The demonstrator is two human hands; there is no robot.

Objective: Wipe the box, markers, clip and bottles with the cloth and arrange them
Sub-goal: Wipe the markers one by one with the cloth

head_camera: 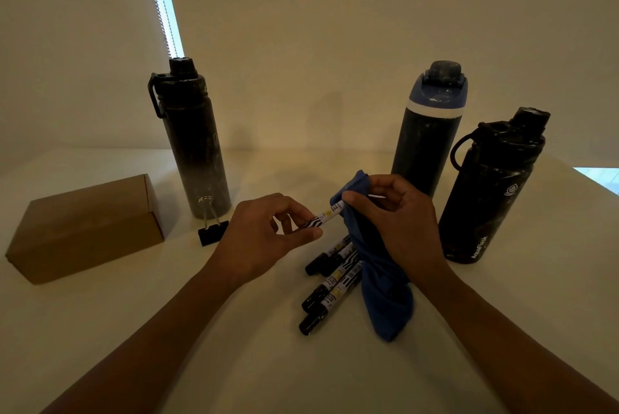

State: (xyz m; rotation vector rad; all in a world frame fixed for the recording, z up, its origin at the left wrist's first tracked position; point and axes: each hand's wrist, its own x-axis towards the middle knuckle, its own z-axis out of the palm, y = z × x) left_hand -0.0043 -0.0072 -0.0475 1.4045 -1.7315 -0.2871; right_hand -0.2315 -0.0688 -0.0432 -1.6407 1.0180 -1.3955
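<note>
the left hand [268,233] pinched one marker [330,212] by its striped end above the table [234,346]. the right hand [395,212] pinched the blue cloth [378,266] round the marker's other end. the cloth's tail hung down over the other markers [331,283] lying on the table. a hard tug could have pulled the marker out of the left pinch, and the dragging tail could have rolled the loose ones away.

Worktop [134,330], pale, dimly lit; carries: cardboard box [83,229], far left; binder clip [212,233] just beside it, at the foot of an upright black bottle [197,152]; blue-lidded bottle [425,145] and loop-handled bottle [485,199], both upright, right; markers [330,283], seemingly four, lying side by side, centre; cloth [388,306], blue, lower end resting against them.
</note>
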